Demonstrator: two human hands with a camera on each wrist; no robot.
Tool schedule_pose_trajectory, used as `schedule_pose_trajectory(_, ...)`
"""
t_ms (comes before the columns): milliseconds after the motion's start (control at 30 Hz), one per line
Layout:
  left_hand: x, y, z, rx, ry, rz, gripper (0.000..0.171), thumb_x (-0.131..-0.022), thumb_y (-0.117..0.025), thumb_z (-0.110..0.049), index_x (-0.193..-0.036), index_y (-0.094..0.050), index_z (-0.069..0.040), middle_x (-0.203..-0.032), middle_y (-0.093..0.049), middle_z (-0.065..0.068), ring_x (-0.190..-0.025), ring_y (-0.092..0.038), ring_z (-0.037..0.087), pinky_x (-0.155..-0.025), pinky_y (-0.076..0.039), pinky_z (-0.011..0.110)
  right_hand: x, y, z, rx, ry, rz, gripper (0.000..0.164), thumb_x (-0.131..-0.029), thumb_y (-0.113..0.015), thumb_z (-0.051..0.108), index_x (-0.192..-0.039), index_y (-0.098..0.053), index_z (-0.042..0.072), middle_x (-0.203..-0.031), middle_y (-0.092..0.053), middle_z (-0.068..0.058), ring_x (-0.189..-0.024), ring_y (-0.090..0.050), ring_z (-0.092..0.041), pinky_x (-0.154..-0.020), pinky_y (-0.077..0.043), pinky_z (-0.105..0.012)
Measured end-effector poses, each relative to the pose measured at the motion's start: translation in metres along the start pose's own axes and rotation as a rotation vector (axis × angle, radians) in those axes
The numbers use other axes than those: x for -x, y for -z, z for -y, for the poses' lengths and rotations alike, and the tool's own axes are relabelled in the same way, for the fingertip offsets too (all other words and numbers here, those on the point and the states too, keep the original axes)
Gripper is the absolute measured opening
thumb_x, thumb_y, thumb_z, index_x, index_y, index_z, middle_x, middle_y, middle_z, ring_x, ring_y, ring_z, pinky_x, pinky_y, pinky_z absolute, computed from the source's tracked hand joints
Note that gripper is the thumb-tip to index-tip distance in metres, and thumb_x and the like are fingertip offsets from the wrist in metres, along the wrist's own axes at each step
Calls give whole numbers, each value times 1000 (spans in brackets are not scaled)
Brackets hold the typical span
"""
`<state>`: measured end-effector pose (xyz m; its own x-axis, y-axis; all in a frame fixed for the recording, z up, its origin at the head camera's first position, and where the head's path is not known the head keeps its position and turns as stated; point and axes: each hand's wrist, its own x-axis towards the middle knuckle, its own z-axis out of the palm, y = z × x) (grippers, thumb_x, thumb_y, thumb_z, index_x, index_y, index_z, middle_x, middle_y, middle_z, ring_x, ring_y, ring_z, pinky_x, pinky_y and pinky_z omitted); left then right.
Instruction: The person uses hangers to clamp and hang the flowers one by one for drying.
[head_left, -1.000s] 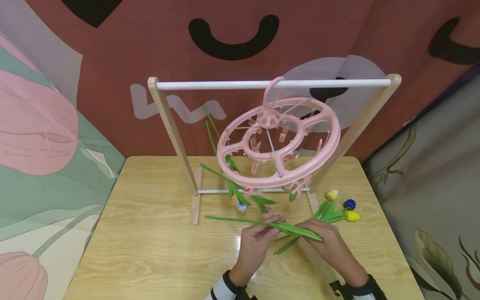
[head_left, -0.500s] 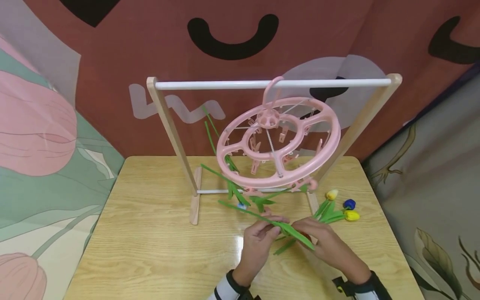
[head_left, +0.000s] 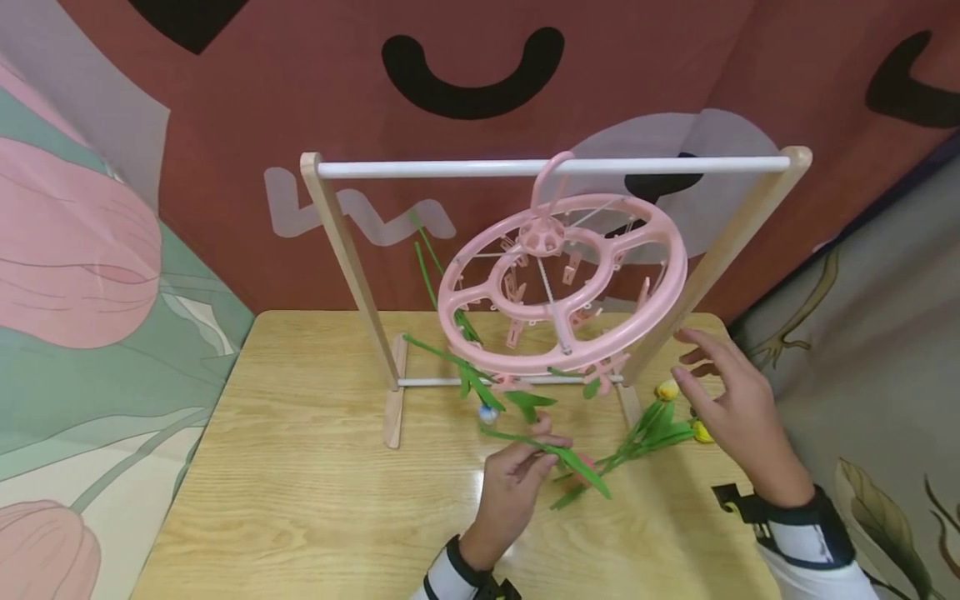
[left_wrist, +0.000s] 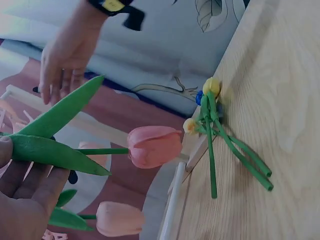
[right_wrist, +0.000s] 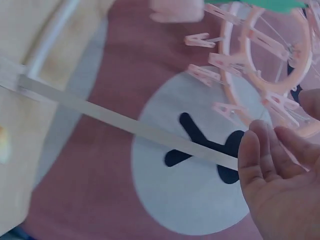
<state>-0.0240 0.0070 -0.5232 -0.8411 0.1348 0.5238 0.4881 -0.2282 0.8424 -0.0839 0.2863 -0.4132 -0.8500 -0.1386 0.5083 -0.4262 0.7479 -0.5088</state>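
Note:
My left hand [head_left: 506,496] holds an artificial pink tulip [left_wrist: 155,146] by its green stem and leaves, below the front of a round pink clip hanger [head_left: 517,363]. In the left wrist view the bloom points away from the fingers, and a second pink tulip [left_wrist: 120,218] is beyond it. My right hand [head_left: 738,408] is raised beside the rack's right post, fingers loosely bent, nothing in it. In the right wrist view, pink clothespins [right_wrist: 202,75] hang from the hanger near that hand. Green stems [head_left: 442,350] hang at the hanger's left side.
A wooden rack with a white top bar [head_left: 435,170] carries the hanger by its hook. Several loose tulips [head_left: 652,437], yellow and blue, lie on the wooden table [head_left: 300,467] under my right hand. A patterned cloth [head_left: 225,208] stands behind.
My right hand has left the tulip and moved right and up toward the rack's right post. My left hand stays nearly in place, still holding the tulip.

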Motion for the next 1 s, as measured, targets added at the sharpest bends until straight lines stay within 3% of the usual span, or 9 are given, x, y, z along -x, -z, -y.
schedule_pose_trajectory(200, -3, 5, 1, -163, -67, 2, 20, -93, -65, 11, -112, -72, 7, -115, -75, 22, -132, -60, 32, -106, -52, 49, -42, 8, 7, -103, -59, 16, 56, -96, -72, 5, -149, -55, 13, -128, -64, -13, -97, -55, 10, -82, -44, 3)
schedule_pose_trajectory(367, -6, 6, -1, -268, -118, 31, 23, -90, -69, 7, -113, -73, 3, -113, -76, 17, -130, -62, 32, -112, -48, 49, -70, 5, 13, -152, -129, 55, 48, -98, -72, 16, -144, -59, 16, -114, -62, 7, -92, -56, 2, -73, -45, -3)
schedule_pose_trajectory(533, -9, 4, -2, -336, -178, 72, 21, -95, -66, 5, -114, -74, 0, -109, -78, 13, -124, -67, 28, -113, -47, 49, -90, -3, 16, -279, -132, 42, 40, -98, -71, 13, -137, -64, 10, -116, -66, 20, -95, -62, 3, -75, -50, -5)
schedule_pose_trajectory(733, -11, 2, -6, -362, -172, 125, 25, -96, -65, 8, -118, -73, 0, -112, -77, 11, -116, -72, 23, -108, -53, 41, -97, -6, 19, -422, -68, 31, 22, -97, -69, 1, -118, -67, -4, -106, -72, 7, -90, -69, -2, -75, -57, -10)
schedule_pose_trajectory(833, -13, 2, -8, -381, -175, 138, 26, -96, -65, 9, -119, -72, -1, -111, -77, 11, -111, -73, 19, -108, -54, 39, -94, -6, 21, -475, -64, 54, 22, -96, -68, -3, -118, -64, -7, -107, -71, 2, -93, -71, -5, -78, -59, -11)
schedule_pose_trajectory(1000, -14, 2, -10, -394, -167, 135, 27, -97, -64, 8, -120, -72, -3, -113, -77, 9, -107, -74, 16, -106, -56, 32, -83, -6, 24, -409, -35, 74, 24, -94, -70, -5, -117, -65, -5, -107, -68, 8, -97, -68, -2, -80, -57, -9)
